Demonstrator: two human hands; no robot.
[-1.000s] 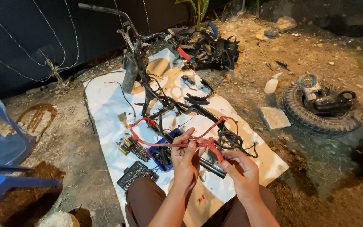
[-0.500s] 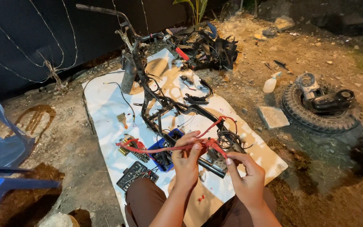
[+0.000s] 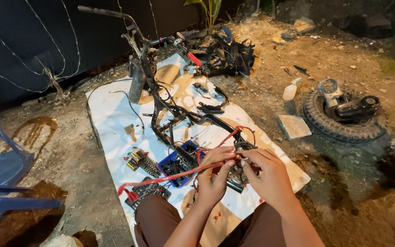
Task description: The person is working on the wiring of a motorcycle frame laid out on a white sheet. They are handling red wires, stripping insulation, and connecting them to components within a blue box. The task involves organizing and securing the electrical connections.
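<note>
**Red wire being worked over a stripped frame**

The person is sitting on the ground with both hands raised just above a white sheet [image 3: 110, 123] spread over the dirt. The left hand [image 3: 213, 180] is pinching a red wire [image 3: 170, 177] between thumb and fingers, and the right hand [image 3: 268, 176] is closing on the same wire just beside it, fingertips nearly touching the left. From the hands the wire is running down and to the left, ending near a dark tool case [image 3: 148, 194] at the sheet's near edge; another loop of it is arching up behind the hands toward the bare black frame [image 3: 170, 110] lying along the sheet.

The wire is looking thin, light and limp, sagging under its own weight, so it is likely bending wherever it is not supported; its smooth sleeve may be slipping in a loose pinch. Holding it close to the working point, as both hands are doing, seems the surest grip, since a pull farther out could be straining the bundle of cables under the hands.

A coil spring [image 3: 143, 161] and a blue tray [image 3: 179, 162] are lying just left of the hands. Well apart on the right, a tyre [image 3: 339, 119] is resting on the soil.
</note>
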